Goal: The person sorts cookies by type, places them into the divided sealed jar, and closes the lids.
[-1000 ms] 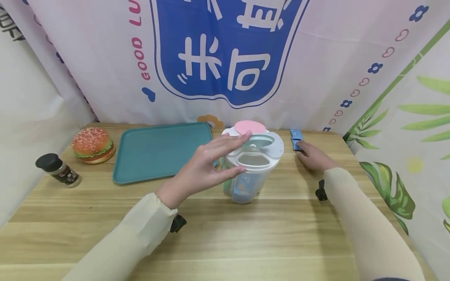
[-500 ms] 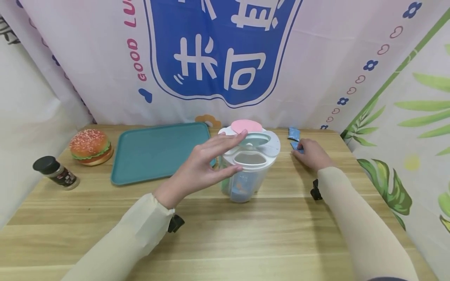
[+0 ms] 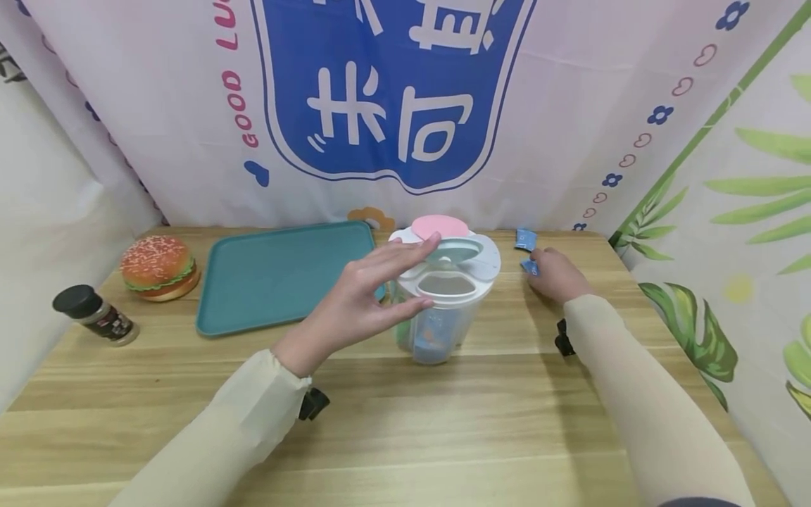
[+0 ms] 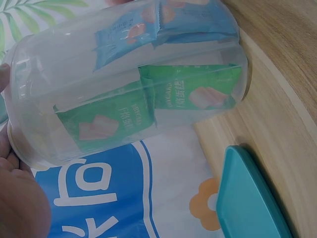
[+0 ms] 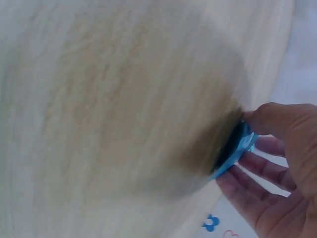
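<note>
A clear divided storage container (image 3: 434,334) stands on the table, with a white lid (image 3: 484,267), a pink cap (image 3: 440,226) and a raised pale-green flap (image 3: 457,250) above an opening. My left hand (image 3: 361,299) touches the lid from the left, its fingers extended, thumb near the front rim and index finger at the flap. In the left wrist view, blue packets (image 4: 195,22) and green packets (image 4: 193,89) show inside. My right hand (image 3: 557,274) pinches a small blue packet (image 5: 237,151) between thumb and fingers. Another blue packet (image 3: 525,239) lies just behind it.
A teal tray (image 3: 285,274) lies left of the container. Farther left are a toy hamburger (image 3: 158,267) and a black-capped seasoning jar (image 3: 98,317). A printed curtain (image 3: 393,91) hangs along the table's back edge.
My right hand has drawn the nearer blue packet away from the other one, toward the container. My left hand stays at the container's lid. The head view has shifted slightly.
</note>
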`<action>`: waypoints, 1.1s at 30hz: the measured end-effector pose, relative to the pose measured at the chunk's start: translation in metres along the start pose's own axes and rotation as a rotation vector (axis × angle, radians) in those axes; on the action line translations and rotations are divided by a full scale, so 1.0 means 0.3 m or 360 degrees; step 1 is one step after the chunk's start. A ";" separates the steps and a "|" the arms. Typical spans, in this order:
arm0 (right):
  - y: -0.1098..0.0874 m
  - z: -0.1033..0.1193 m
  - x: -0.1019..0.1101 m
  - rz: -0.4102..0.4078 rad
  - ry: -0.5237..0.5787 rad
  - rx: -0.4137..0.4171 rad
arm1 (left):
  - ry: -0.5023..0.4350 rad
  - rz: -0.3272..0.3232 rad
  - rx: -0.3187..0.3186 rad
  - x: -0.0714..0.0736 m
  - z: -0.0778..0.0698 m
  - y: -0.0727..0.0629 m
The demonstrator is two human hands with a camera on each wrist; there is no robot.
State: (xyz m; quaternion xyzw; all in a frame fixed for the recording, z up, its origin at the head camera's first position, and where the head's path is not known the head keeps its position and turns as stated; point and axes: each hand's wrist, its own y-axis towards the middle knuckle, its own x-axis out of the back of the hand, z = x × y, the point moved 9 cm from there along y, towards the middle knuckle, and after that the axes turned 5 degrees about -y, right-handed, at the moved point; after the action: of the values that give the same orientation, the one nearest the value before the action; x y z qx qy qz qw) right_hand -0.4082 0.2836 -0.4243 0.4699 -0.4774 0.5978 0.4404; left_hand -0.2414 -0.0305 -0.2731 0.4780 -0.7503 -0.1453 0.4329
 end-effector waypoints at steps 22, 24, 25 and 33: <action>-0.073 -0.010 0.039 -0.0081 -0.0033 0.0143 | -0.0011 -0.0002 0.0007 0.002 0.002 -0.003; -0.083 -0.011 0.044 -0.0093 0.0017 0.0174 | -0.0010 0.0002 0.0011 0.001 0.002 -0.004; -0.089 -0.011 0.047 -0.0104 0.0041 0.0188 | -0.0010 0.0004 0.0013 0.001 0.001 -0.004; -0.151 -0.007 0.092 -0.0266 0.0333 0.0296 | -0.0014 0.0003 0.0011 0.000 0.000 -0.003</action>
State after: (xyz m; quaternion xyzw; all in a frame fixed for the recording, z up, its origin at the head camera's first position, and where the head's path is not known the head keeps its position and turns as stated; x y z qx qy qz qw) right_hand -0.3691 0.2949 -0.3903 0.4819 -0.3305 0.6464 0.4906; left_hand -0.2410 -0.0310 -0.2736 0.4780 -0.7533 -0.1444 0.4281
